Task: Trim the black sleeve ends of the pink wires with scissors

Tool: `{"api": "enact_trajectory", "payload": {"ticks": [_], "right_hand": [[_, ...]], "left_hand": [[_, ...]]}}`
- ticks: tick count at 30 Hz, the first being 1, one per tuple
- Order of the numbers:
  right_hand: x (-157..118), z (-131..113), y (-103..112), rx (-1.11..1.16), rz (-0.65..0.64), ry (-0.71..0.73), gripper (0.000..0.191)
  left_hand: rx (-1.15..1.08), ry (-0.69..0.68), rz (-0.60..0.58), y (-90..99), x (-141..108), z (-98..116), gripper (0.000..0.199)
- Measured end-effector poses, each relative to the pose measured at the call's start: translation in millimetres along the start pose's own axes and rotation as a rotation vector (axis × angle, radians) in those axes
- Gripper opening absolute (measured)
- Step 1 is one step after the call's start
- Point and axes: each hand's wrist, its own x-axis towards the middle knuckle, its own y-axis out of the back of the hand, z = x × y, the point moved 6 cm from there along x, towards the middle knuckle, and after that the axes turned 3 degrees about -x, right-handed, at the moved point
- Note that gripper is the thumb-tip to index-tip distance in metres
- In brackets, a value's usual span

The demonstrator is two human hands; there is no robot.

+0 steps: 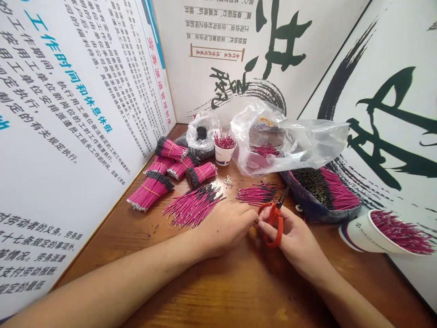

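Note:
My right hand (pixel 293 232) is closed on a pair of scissors (pixel 276 225) with orange-red handles. Their dark blades point up and away from me. The thumb and a fingertip of that hand also meet near a tiny dark piece. Close beside it, my left hand (pixel 232 228) is closed, its fingertips almost touching the right thumb. What lies in the left fingers is too small and hidden to name. Beyond the hands are two loose piles of pink sticks with black ends, a left pile (pixel 193 207) and a right pile (pixel 257 193).
Rubber-banded bundles (pixel 148 191) are stacked at the left. Behind stand a paper cup (pixel 224 157) of pink sticks and clear plastic bags (pixel 290 146). To the right are a dark container (pixel 307 207) of sticks and a tilted cup (pixel 358 232). Printed panels border the wooden table (pixel 205 291).

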Motion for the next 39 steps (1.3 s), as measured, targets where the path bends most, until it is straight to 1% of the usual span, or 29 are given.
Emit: {"api": "enact_trajectory", "payload": {"ticks": [2,4,6,7,9,12,17,21,28,39], "right_hand": [[0,1,1,-0.024,0.010,-0.012,0.030],[-2,3,3,-0.117,0.020,0.009,0.029],[-3,2,4,-0.296,0.017,0.062,0.025],[-5,2,5,-0.400,0.012,0.089,0.024],[-7,2,5,-0.582,-0.005,0.133,0.023],[-9,-3,5,-0.732,0.000,0.193,0.026],[-10,-12,2,-0.813,0.025,0.258,0.028],[-11,-15,2,-0.816,0.030,0.277,0.027],[-10,-10,0,-0.786,-0.001,0.252,0.026],[-11,-6,-1,-0.743,-0.031,0.222,0.027]], "left_hand": [[-0.109,0.056,0.087,5.5,-1,-6,0.021],[-0.230,0.120,0.221,12.4,-3,-16,0.020],[-0.341,0.159,0.353,18.0,-6,-24,0.019],[-0.391,0.170,0.400,19.7,-7,-27,0.019],[-0.468,0.176,0.450,21.1,-9,-30,0.019],[-0.515,0.181,0.458,21.1,-9,-29,0.018],[-0.537,0.207,0.433,19.8,-8,-28,0.019],[-0.541,0.202,0.436,20.3,-7,-28,0.020],[-0.512,0.177,0.460,22.9,-7,-28,0.018],[-0.503,0.164,0.450,21.5,-7,-29,0.017]]}}
